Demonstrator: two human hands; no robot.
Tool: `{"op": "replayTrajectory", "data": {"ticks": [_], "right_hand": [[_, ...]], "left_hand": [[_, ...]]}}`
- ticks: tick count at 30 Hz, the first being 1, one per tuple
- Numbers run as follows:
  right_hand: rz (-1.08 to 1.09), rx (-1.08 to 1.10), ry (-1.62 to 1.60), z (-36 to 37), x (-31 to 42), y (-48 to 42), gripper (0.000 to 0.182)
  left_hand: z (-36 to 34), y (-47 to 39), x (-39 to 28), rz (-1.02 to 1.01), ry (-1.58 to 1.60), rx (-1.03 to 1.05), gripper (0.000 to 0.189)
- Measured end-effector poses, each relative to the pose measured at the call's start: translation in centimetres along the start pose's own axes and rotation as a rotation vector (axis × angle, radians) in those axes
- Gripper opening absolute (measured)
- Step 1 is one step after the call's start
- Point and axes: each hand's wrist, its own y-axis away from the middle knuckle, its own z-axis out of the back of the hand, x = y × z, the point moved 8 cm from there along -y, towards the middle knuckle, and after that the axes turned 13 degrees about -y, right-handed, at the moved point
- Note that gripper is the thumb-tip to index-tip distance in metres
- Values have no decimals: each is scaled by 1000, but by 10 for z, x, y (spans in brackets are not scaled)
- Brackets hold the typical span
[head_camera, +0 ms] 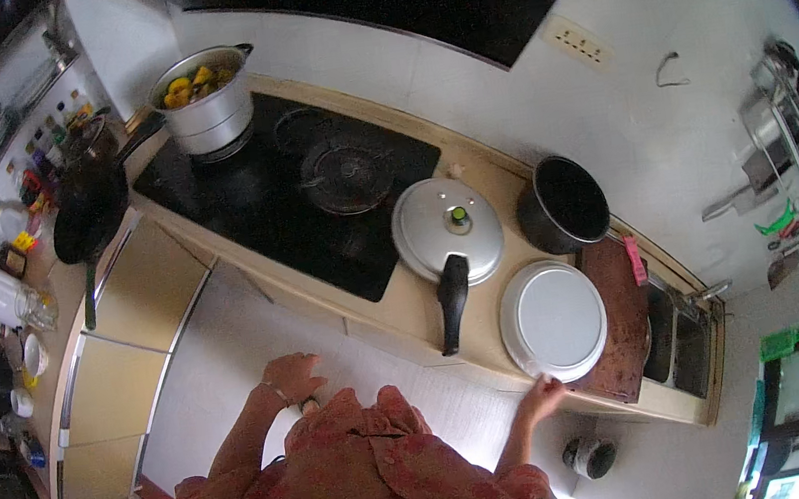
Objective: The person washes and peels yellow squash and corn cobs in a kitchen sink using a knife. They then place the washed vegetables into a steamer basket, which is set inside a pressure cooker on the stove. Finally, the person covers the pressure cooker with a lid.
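My right hand [542, 397] is at the near rim of a pale round basin [554, 321] on the counter, its fingers bent against the rim. Over the floor, my left hand [295, 378] hangs with its fingers apart and holds nothing. A silver pressure cooker lid [422, 235] with a long black handle lies left of the basin. Behind the basin stands a dark, deep pot [543, 219]. At the far left of the black cooktop [234, 203], a silver pot [212, 121] holds yellow chunks of food [186, 92].
Right of the basin lies a brown wooden board [615, 319] with a pink tool [634, 260] on its back edge. The sink [686, 355] is further right. A black wok [88, 215] sits on the left counter, its handle jutting past the edge. A dark-mouthed container [592, 457] stands low at right.
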Motion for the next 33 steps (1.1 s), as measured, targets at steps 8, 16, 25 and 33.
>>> {"op": "replayTrajectory", "data": {"ticks": [8,16,25,33], "right_hand": [[-73,883,506,-198,50,82,62],[-520,973,-55,-204,75,103,16],[-502,858,-272,-179,121,129,18],[-474,1006,-500,-185,251,191,13]], "left_hand": [[15,29,41,99,109,42,48],[-10,112,132,372,186,95,48],[-13,149,213,478,198,-21,39],[22,114,238,301,226,-311,34]]}}
